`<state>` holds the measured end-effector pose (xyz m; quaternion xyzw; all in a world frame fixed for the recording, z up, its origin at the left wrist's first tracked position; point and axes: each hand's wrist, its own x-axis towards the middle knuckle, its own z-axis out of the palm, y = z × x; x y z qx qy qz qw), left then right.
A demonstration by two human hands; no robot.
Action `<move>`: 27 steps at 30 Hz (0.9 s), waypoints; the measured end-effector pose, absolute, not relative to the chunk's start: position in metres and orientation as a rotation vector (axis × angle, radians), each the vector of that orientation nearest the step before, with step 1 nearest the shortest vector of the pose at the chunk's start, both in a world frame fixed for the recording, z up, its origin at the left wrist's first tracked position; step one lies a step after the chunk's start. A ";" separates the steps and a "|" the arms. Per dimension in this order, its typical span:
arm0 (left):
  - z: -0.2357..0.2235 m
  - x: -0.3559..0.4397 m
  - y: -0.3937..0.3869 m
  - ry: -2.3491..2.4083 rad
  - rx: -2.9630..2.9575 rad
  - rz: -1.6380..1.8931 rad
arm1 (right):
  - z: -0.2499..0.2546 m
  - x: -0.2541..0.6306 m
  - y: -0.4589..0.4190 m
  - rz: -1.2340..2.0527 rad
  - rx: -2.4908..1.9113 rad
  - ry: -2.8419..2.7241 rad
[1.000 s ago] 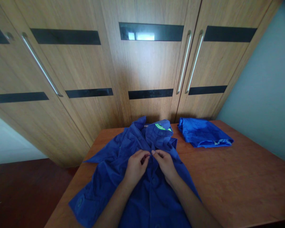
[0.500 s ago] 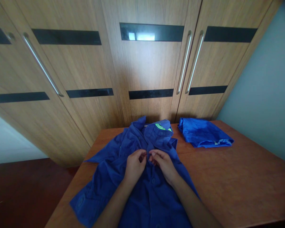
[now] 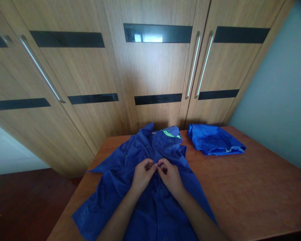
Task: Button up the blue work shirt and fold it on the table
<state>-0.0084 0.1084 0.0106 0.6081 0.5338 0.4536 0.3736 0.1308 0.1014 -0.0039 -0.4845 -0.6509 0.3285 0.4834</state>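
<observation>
The dark-blue buttoned cloth garment [image 3: 150,209] lies on the reddish-brown wooden table [image 3: 240,187], its front pinched between the fingertips of the left hand [image 3: 143,174] and right hand [image 3: 170,175].

The surface [image 3: 240,190] is of reddish-brown colour, with a wood-like grain. On its left and middle part lies a blue button-front jacket [image 3: 115,184], spread out but with many folds (a small bright green area is visible near its collar). One sleeve cuff [image 3: 83,214] of it rests close to the left edge. To the right of the jacket, near the far edge, lies a folded blue cloth [image 3: 210,139], of brighter blue and somewhat wrinkled. The two pieces are near each other.
</observation>
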 end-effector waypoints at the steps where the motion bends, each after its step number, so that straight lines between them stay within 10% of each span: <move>1: 0.010 -0.008 0.109 1.370 1.536 1.168 | -0.003 0.130 0.101 0.773 -1.185 -1.601; 27: 0.009 -0.006 0.110 1.212 1.304 1.197 | -0.003 0.132 0.099 0.816 -1.174 -1.529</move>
